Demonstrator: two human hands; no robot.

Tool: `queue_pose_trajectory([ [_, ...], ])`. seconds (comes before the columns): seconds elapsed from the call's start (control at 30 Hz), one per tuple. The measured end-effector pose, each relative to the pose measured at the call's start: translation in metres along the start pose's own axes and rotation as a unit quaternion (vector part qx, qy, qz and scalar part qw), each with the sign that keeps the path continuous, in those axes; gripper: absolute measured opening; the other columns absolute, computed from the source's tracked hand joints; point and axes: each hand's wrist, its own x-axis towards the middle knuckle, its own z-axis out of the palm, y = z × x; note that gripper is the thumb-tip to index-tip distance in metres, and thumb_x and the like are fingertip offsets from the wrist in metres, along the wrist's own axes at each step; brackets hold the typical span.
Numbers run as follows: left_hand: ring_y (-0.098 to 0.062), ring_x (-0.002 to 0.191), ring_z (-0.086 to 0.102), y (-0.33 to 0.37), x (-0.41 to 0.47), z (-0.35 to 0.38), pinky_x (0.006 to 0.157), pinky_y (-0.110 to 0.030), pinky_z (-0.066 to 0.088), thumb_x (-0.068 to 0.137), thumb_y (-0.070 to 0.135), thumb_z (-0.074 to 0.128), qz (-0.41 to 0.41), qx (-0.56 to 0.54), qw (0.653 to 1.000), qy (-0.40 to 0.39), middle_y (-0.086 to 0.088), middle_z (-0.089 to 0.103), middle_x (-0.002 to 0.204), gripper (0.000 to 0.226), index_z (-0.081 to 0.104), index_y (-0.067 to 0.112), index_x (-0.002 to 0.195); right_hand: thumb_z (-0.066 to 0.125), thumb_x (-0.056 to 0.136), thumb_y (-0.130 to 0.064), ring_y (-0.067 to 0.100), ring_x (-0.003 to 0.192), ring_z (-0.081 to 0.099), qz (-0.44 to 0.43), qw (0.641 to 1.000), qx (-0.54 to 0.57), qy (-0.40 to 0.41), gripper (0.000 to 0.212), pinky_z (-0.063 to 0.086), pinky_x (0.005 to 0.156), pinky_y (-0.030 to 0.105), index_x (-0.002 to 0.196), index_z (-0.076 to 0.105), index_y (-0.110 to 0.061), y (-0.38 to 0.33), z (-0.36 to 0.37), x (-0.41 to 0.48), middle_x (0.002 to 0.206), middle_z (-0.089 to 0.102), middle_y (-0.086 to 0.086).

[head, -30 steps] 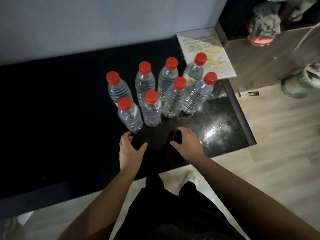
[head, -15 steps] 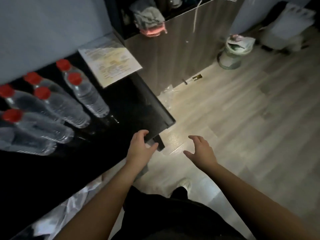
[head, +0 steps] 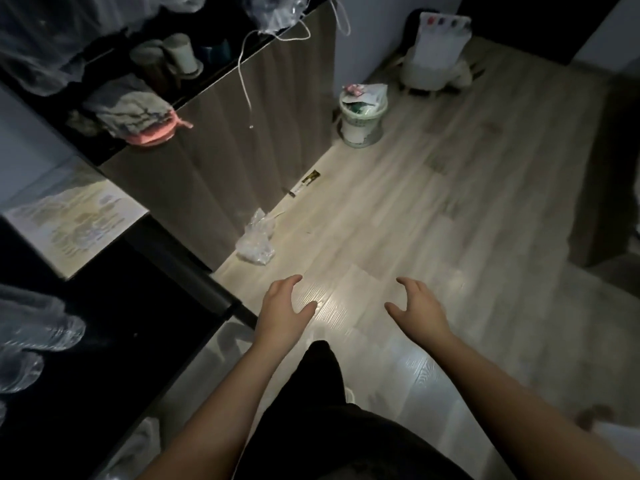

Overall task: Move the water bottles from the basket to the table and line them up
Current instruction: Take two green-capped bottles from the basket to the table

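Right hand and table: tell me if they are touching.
Apart. The head view shows the right hand over the floor, with the left hand and lit floorboards between it and the table.

Pale wooden floor (head: 450,220) stretches ahead of me. To my left stands a cabinet (head: 225,161) with a wood-grain front, a white cord (head: 244,74) dangling down it. On its dark shelf lie folded grey cloths (head: 138,116) with a pink edge, and behind them two cups (head: 181,53). A crumpled plastic bag (head: 256,242) sits on the floor at the cabinet's foot, a small wrapper (head: 306,181) near it. A full white bin (head: 362,121) stands by the cabinet's far corner. A printed sheet (head: 74,220) lies at my left.
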Motion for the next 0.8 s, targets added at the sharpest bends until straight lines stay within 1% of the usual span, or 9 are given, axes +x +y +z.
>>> queue_pose_trajectory([
  [0.1,-0.015,0.128,0.044,0.022,0.036,0.013,0.095,-0.022,0.034,0.087,0.031,0.066,0.008,-0.007,1.0,-0.011,0.003,0.046,0.137,0.056,0.047,0.022,0.138,0.062,0.09,-0.035,0.022,0.131,0.043,0.01,0.999,0.032,0.008,0.062,0.036,0.107,0.04,0.145,0.036,-0.02,0.013,-0.018,0.025,0.146,0.043,0.003],
  [0.23,-0.014,0.127,0.044,0.055,0.099,0.033,0.096,-0.02,0.032,0.087,0.03,0.067,0.023,-0.013,0.999,-0.027,0.003,0.048,0.137,0.054,0.048,0.02,0.137,0.063,0.09,-0.026,0.02,0.135,0.039,-0.009,0.997,0.078,0.009,0.062,0.03,0.109,0.03,0.145,0.036,-0.017,0.027,-0.049,0.076,0.146,0.042,0.005],
  [0.4,-0.012,0.126,0.044,0.098,0.188,0.049,0.094,-0.018,0.03,0.087,0.03,0.067,0.035,-0.004,0.998,-0.06,0.003,0.049,0.135,0.05,0.049,0.019,0.133,0.062,0.091,-0.024,0.02,0.135,0.039,0.015,0.996,0.088,0.012,0.06,0.03,0.109,0.029,0.145,0.037,-0.017,0.032,-0.089,0.16,0.146,0.042,0.005],
  [0.6,-0.012,0.128,0.043,0.158,0.294,0.053,0.095,-0.02,0.032,0.088,0.033,0.064,0.071,0.038,0.992,-0.098,0.006,0.046,0.137,0.051,0.047,0.023,0.134,0.062,0.091,-0.027,0.02,0.135,0.039,0.048,0.993,0.106,0.012,0.061,0.032,0.108,0.031,0.146,0.036,-0.018,0.03,-0.138,0.254,0.147,0.041,0.005],
  [0.8,-0.011,0.128,0.043,0.209,0.368,0.059,0.095,-0.021,0.034,0.088,0.033,0.064,0.105,0.055,0.987,-0.11,0.007,0.046,0.136,0.05,0.047,0.023,0.133,0.062,0.089,-0.025,0.022,0.133,0.042,0.077,0.987,0.139,0.029,0.061,0.033,0.104,0.029,0.144,0.038,-0.017,0.033,-0.17,0.318,0.145,0.043,0.008],
])
